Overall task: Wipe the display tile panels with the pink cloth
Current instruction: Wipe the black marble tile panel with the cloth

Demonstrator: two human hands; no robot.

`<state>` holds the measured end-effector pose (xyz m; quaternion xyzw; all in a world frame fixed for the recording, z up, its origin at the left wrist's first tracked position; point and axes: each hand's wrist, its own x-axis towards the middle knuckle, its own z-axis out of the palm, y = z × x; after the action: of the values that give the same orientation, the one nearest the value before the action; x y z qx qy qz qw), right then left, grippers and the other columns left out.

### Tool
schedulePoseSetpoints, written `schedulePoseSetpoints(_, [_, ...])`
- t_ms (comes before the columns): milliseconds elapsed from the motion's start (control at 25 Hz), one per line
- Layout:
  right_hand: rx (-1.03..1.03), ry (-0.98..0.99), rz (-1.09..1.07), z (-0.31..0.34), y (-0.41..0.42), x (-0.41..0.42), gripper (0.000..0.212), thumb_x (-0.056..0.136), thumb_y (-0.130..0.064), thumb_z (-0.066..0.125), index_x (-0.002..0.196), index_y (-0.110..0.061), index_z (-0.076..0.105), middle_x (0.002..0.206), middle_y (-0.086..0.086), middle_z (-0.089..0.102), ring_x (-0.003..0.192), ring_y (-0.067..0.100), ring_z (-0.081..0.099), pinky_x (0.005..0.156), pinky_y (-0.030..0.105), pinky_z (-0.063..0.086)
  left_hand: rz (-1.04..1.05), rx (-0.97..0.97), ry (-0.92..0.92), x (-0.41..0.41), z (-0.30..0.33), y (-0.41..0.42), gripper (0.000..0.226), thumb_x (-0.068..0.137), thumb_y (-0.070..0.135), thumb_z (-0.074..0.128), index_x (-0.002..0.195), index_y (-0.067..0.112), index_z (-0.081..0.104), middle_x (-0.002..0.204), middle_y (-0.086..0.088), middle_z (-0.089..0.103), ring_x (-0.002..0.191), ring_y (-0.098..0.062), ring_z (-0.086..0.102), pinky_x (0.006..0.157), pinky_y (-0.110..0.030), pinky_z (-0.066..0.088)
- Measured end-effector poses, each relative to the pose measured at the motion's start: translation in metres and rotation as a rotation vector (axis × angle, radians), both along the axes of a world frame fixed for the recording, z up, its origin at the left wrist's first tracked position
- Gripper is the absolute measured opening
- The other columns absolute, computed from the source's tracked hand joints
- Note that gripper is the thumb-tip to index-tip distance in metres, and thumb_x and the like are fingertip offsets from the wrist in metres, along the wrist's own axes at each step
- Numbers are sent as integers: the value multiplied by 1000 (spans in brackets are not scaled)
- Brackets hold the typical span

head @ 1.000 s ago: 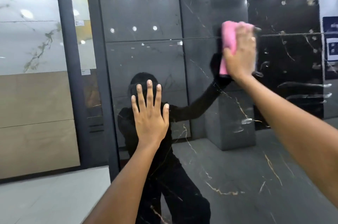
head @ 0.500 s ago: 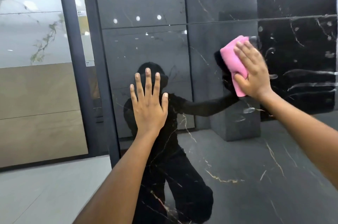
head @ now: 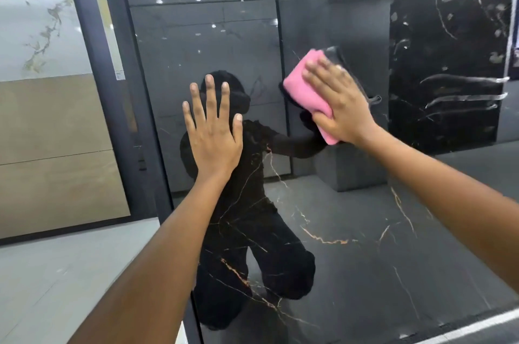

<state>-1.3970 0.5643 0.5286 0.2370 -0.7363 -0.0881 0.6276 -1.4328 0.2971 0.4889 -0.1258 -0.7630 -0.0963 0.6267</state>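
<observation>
**Cloth pressed under the right hand, long side slanting down across the dark panel**

The person is pressing the pink cloth flat against the glossy black tile panel with the right hand. The palm and spread fingers are lying on top of the cloth rather than curling round it, so the hand is flattened on it, not clenched. The cloth is folded into a pad, and its long axis is running on a slant from upper left to lower right, with the wrist sitting at the lower right end. About half of the pad is showing to the left of the fingers.

The left hand is lying open and flat on the same panel, fingers pointing up and holding nothing. It is sitting to the left of the cloth and slightly lower, with a clear gap of bare tile between the two hands.

The right hand is plainly the working one. Judging from the streaks showing to the right of the right hand, that side probably needs another pass. A sweep that way would be leading with the long edge of the pad, while the left hand is likely serving only as a brace.
</observation>
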Motion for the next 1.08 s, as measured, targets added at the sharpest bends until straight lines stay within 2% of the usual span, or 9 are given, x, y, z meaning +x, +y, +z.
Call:
schedulePoseSetpoints(80, [-45, -11, 15, -27, -25, -9, 77, 72, -25, 53, 145, -7, 40, 153, 15, 34, 145, 31, 23, 120, 46, 12, -19, -7, 3, -1, -2, -2, 57, 105, 39, 24, 157, 19, 11, 164, -9, 8, 150, -34, 3, 121, -46, -4])
schedulePoseSetpoints(240, [795, -302, -50, -218, -69, 3, 76, 73, -27, 63, 146, -20, 42, 155, -1, 31, 145, 15, 21, 121, 39, -9, -59, -73, -32, 3, -65, -10, 61, 103, 37, 29, 157, 16, 10, 164, -9, 10, 151, -28, -2, 121, -44, -6])
schedulePoseSetpoints(360, [1047, -345, 2, -215, -61, 11, 70, 72, -21, 68, 140, -24, 51, 150, -3, 41, 141, 13, 32, 122, 38, 0, -25, -132, -50, 4, -130, -25, 60, 102, 36, 29, 155, 17, 9, 163, -5, 10, 150, -22, -10, 121, -43, -5])
schedulePoseSetpoints(520, [89, -74, 38, -97, -18, 3, 65, 76, -17, 54, 140, -11, 44, 145, 13, 46, 137, 32, 35, 119, 39, 13, 12, -69, -101, 7, -178, -21, 55, 106, 37, 17, 156, 20, 3, 162, -4, 12, 150, -20, -12, 121, -44, -8])
schedulePoseSetpoints(600, [-311, -31, 14, -123, -5, -6, 73, 74, -17, 54, 144, -7, 38, 152, 15, 34, 142, 38, 28, 119, 45, 15, 2, -36, -113, 8, -192, -17, 55, 106, 40, 9, 157, 24, -4, 161, -3, 12, 150, -19, -13, 121, -43, -11])
schedulePoseSetpoints(720, [208, -187, -66, -253, -18, 2, 91, 76, -28, 57, 155, -18, 12, 163, 4, 1, 150, 24, 3, 121, 42, 0, -14, -22, -122, 5, -198, -19, 55, 105, 41, 6, 156, 26, -9, 161, -3, 11, 150, -18, -15, 120, -43, -12])
schedulePoseSetpoints(840, [746, -347, -84, -286, -2, 13, 96, 73, -29, 69, 153, -20, 18, 162, 0, 7, 149, 15, 6, 122, 40, 0, -33, -23, -108, 5, -198, -19, 55, 105, 41, 9, 156, 26, -8, 164, 1, 2, 150, -19, -13, 121, -43, -11])
schedulePoseSetpoints(960, [235, -133, -6, -185, 4, 2, 62, 82, -20, 54, 142, -9, 42, 149, 12, 39, 147, 24, 19, 120, 45, 12, -33, -25, -92, 6, -202, -20, 55, 106, 40, 10, 157, 25, -4, 164, 1, 3, 151, -19, -12, 121, -44, -10])
schedulePoseSetpoints(1080, [-387, -35, 128, -113, -32, -10, 67, 73, -12, 52, 139, 1, 46, 143, 24, 45, 139, 40, 32, 119, 45, 16, -45, -8, -98, 4, -201, -20, 54, 106, 41, 10, 157, 22, 7, 162, -2, 11, 151, -19, -10, 121, -43, -9])
